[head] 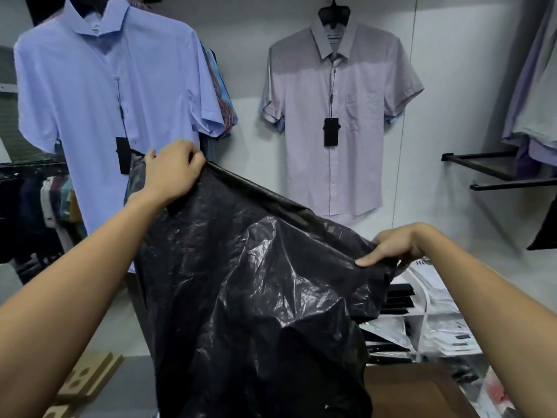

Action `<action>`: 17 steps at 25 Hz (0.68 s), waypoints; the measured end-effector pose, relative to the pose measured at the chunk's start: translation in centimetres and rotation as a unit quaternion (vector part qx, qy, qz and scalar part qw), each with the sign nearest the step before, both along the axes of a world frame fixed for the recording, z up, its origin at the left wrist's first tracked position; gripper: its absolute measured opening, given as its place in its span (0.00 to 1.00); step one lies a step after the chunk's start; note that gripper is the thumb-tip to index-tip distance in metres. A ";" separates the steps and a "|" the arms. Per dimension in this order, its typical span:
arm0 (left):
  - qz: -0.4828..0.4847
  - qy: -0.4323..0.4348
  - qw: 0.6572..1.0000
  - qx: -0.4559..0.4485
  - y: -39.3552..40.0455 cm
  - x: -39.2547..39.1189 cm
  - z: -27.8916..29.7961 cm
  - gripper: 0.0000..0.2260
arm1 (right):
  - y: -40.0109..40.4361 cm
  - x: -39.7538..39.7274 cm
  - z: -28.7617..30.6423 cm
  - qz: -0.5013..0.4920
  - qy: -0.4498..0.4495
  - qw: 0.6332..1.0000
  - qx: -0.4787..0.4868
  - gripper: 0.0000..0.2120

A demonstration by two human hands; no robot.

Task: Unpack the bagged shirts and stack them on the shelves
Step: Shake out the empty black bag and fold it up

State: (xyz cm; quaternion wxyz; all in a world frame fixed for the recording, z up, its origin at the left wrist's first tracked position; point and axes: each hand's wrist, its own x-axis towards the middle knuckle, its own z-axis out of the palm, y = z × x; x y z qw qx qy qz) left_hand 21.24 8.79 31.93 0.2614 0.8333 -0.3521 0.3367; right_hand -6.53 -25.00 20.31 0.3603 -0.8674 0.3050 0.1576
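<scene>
Big black plastic bag (256, 297) held up by its top edge, stretched between both hands. Left hand (171, 170) up high, fingers curled over the rim and bunching the plastic. Right hand (394, 245) lower, thumb and fingers pinching the other end of the same rim. So the edge slopes down from left grip to right grip, and the rest of the bag hangs crumpled below both, all shiny creases. Can't tell what's inside, opaque plastic, mouth not facing the camera.

Just under the right hand and partly behind the bag: a pile of bagged shirts (434, 324) in clear wrappers, dark folded fabric and white printed labels showing through. Lying beside a brown cardboard box (416, 390), which sits below the right forearm.

Above the left hand, a light blue short-sleeved shirt (105, 86) on a hanger, black tag dangling near the knuckles. Between the two grips and further back, a pale lilac shirt (340, 116) hanging on the wall, also tagged. Off past the right hand, a dark wall shelf (494, 170) with folded purple stuff above it. Below the left forearm, cardboard pieces (87, 375) on the floor.
</scene>
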 end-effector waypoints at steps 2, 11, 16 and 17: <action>0.052 0.038 0.996 0.056 0.5 0.7 0.2 0.14 | 0.2 0.4 -0.5 -0.023 -0.086 0.996 0.002 0.43; -0.108 0.278 0.930 0.217 -4.6 -2.5 -0.5 0.13 | 5.4 2.5 3.0 0.019 -0.358 0.930 0.082 0.24; -0.227 0.310 0.900 0.208 -9.8 -7.7 -2.3 0.23 | 7.8 4.5 4.1 -0.041 -0.521 0.834 0.178 0.13; -0.239 0.326 0.896 0.181 -10.2 -8.2 -1.9 0.24 | 8.2 4.9 4.5 -0.053 -0.550 0.815 0.175 0.16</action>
